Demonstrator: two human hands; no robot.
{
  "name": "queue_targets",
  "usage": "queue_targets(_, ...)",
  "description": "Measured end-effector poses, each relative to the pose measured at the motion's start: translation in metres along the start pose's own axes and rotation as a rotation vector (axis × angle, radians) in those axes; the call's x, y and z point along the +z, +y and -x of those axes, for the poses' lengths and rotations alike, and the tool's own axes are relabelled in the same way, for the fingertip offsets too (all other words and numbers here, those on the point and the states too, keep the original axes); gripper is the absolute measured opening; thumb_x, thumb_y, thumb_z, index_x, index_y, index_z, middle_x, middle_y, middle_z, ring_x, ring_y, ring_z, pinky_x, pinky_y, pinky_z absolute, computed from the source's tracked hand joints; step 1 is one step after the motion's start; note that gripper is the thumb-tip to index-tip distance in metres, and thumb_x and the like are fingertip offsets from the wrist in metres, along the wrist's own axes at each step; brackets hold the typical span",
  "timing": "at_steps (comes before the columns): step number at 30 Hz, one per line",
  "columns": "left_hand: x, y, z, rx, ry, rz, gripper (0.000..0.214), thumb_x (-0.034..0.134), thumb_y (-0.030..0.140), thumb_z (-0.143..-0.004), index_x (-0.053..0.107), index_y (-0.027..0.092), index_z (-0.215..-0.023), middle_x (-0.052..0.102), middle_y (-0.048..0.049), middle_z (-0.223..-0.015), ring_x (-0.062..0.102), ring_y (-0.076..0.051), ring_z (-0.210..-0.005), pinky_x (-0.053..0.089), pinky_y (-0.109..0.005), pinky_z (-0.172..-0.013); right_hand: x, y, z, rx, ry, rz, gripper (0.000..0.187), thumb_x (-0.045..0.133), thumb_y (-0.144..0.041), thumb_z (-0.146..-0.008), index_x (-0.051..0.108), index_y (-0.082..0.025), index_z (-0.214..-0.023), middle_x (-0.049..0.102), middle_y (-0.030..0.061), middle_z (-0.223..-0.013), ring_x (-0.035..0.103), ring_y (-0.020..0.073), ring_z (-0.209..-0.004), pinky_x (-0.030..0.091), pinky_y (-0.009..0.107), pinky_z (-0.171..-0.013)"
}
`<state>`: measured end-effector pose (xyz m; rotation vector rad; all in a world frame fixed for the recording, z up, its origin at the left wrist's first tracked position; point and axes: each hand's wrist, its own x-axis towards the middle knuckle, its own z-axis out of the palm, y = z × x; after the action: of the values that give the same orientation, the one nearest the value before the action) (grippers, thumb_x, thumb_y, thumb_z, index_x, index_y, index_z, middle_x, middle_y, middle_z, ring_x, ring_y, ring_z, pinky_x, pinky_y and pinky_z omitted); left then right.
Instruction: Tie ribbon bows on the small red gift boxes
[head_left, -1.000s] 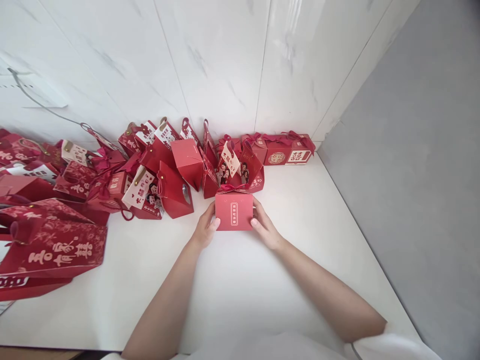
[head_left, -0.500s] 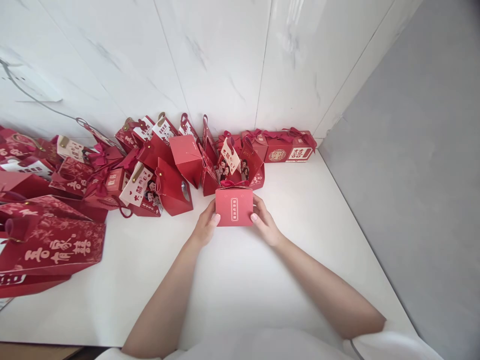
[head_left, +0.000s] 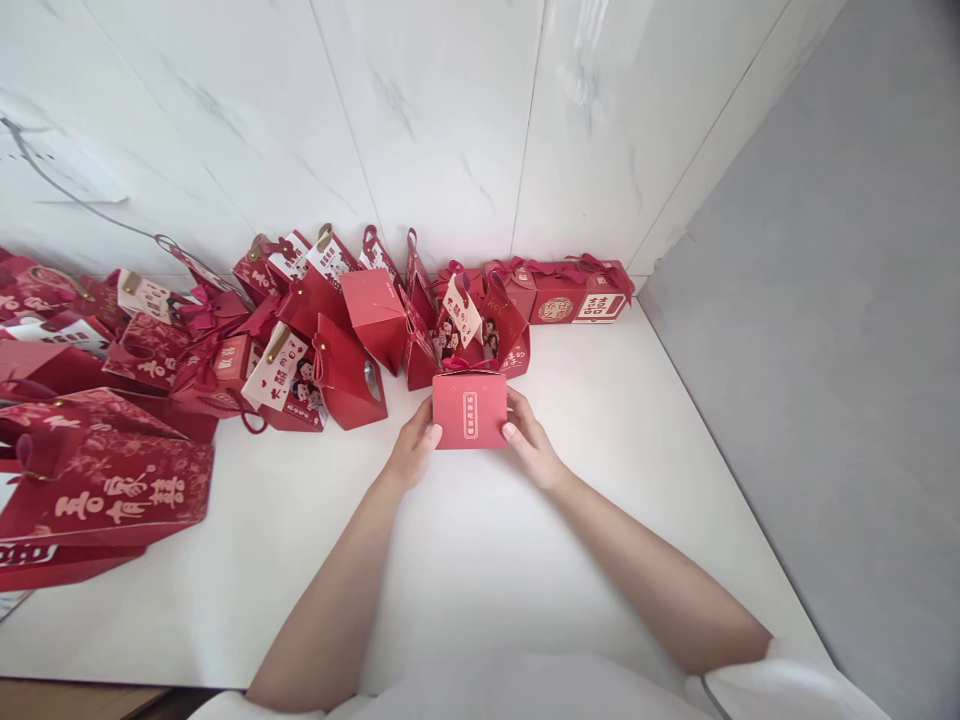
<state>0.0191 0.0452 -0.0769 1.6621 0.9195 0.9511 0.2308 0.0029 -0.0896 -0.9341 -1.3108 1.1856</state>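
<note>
A small red gift box (head_left: 470, 410) with a gold label on its front and a red ribbon bow on top stands on the white table (head_left: 480, 560), just in front of a heap of similar boxes. My left hand (head_left: 412, 452) grips its left side, thumb on the front face. My right hand (head_left: 529, 445) grips its right side the same way. Both hands are closed on the box.
Several red gift boxes and bags (head_left: 330, 320) crowd the back of the table against the marble wall. Larger red bags (head_left: 97, 490) lie at the left edge. Two boxes with bows (head_left: 577, 295) sit in the back right corner. A grey wall (head_left: 825, 350) borders the right.
Both hands have slid the small red box a little farther from me, up against the heap. The grip on it is unchanged.
</note>
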Motion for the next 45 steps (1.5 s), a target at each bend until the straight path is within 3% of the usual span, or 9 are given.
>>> queue_targets(26, -0.001, -0.002, 0.000, 0.021, -0.021, 0.033, 0.062, 0.046, 0.053, -0.091, 0.040, 0.017, -0.142, 0.047, -0.0126, -0.145, 0.044, -0.031, -0.133, 0.037, -0.043, -0.109, 0.000, 0.000, 0.002, -0.036, 0.020, 0.007, 0.059, 0.048, -0.053, -0.092, 0.032, -0.026, -0.142, 0.041, 0.0122, -0.146, 0.056, 0.0262, -0.115, 0.049, 0.046, -0.094)
queue_targets(29, 0.002, -0.003, -0.002, 0.032, 0.020, 0.066, 0.054, 0.050, 0.046, -0.091, 0.044, 0.018, -0.137, 0.048, -0.0129, -0.143, 0.048, -0.028, -0.130, 0.038, -0.042, -0.109, -0.001, 0.000, 0.003, -0.072, 0.092, 0.057, 0.064, 0.051, -0.051, -0.092, 0.026, -0.026, -0.145, 0.041, 0.0135, -0.144, 0.055, 0.0260, -0.114, 0.050, 0.047, -0.092)
queue_targets(33, 0.009, -0.005, -0.004, -0.008, 0.078, 0.132, 0.045, 0.059, 0.039, -0.089, 0.044, 0.021, -0.128, 0.058, -0.0119, -0.128, 0.061, -0.023, -0.113, 0.047, -0.041, -0.100, 0.000, -0.001, 0.004, -0.148, 0.252, 0.209, 0.083, 0.067, -0.048, -0.081, 0.021, -0.027, -0.147, 0.034, 0.0146, -0.148, 0.048, 0.0294, -0.124, 0.051, 0.044, -0.088)
queue_targets(38, 0.011, -0.005, -0.001, -0.020, 0.180, 0.019, 0.045, 0.058, 0.039, -0.089, 0.045, 0.021, -0.128, 0.059, -0.0118, -0.123, 0.061, -0.023, -0.110, 0.050, -0.039, -0.094, 0.004, -0.002, 0.005, -0.167, 0.393, 0.307, 0.064, 0.068, -0.038, -0.083, 0.038, -0.024, -0.138, 0.047, 0.0140, -0.138, 0.052, 0.0275, -0.119, 0.052, 0.040, -0.083)
queue_targets(41, 0.011, -0.001, 0.002, 0.077, 0.061, -0.009, 0.060, 0.055, 0.044, -0.089, 0.034, 0.021, -0.139, 0.049, -0.0164, -0.137, 0.054, -0.027, -0.120, 0.047, -0.043, -0.098, 0.005, -0.003, 0.006, -0.190, 0.421, 0.348, 0.055, 0.068, -0.034, -0.083, 0.046, -0.024, -0.132, 0.055, 0.0122, -0.125, 0.057, 0.0261, -0.111, 0.053, 0.037, -0.075)
queue_targets(43, 0.010, 0.002, 0.003, 0.120, -0.016, -0.028, 0.080, 0.066, 0.044, -0.080, 0.025, 0.021, -0.145, 0.040, -0.0180, -0.145, 0.050, -0.031, -0.124, 0.045, -0.046, -0.101, 0.005, -0.005, 0.007, -0.225, 0.417, 0.378, 0.046, 0.067, -0.033, -0.084, 0.051, -0.025, -0.126, 0.058, 0.0111, -0.118, 0.058, 0.0253, -0.105, 0.053, 0.035, -0.069)
queue_targets(45, 0.010, 0.003, 0.003, 0.082, -0.016, -0.041, 0.091, 0.074, 0.040, -0.073, 0.023, 0.022, -0.146, 0.039, -0.0173, -0.146, 0.053, -0.031, -0.121, 0.045, -0.046, -0.100, 0.005, -0.006, 0.007, -0.255, 0.405, 0.390, 0.039, 0.064, -0.033, -0.086, 0.053, -0.025, -0.123, 0.058, 0.0108, -0.116, 0.059, 0.0250, -0.103, 0.053, 0.035, -0.068)
